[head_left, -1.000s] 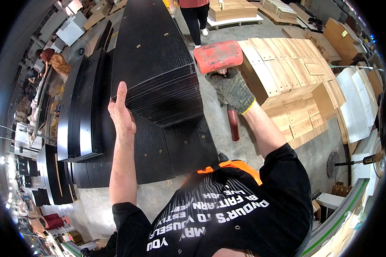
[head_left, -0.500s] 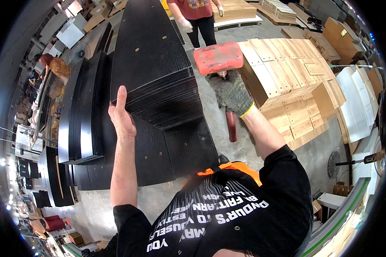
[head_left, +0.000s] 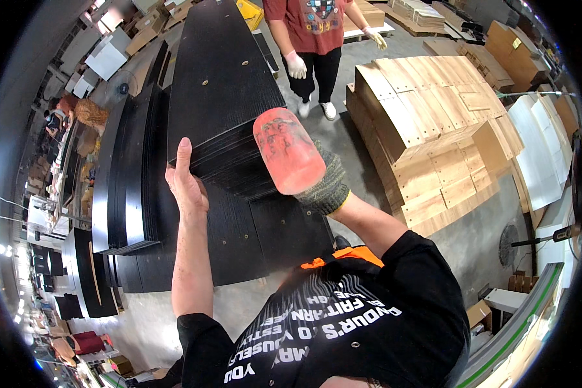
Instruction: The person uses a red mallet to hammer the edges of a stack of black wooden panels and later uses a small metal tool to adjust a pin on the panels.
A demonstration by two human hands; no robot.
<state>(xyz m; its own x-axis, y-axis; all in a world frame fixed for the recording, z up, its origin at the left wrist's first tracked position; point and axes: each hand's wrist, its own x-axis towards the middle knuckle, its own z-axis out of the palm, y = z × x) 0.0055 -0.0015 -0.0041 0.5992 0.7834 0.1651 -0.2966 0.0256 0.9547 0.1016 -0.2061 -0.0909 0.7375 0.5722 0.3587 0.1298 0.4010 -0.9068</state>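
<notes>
My right hand, in a dark grey knitted glove with a yellow cuff, is closed round a mallet. Its scuffed red head covers the near right corner of a tall stack of black boards; whether the two touch I cannot tell, and the handle is hidden. Bare, my left hand rests against the near left corner of that stack, thumb stretched upward and palm toward the boards' edges. The other fingers are partly hidden. Small round fittings dot the top board. Lower black boards lie on the near side.
More black boards stand in stacks on the left. To the right sits a large pile of light wooden panels. A co-worker with white gloves stands beyond the black stack. Floor fans and white panels are farther right.
My right hand has swung the mallet left and nearer to me, over the stack's corner, and its head has turned. My left hand stays put. The co-worker has come closer.
</notes>
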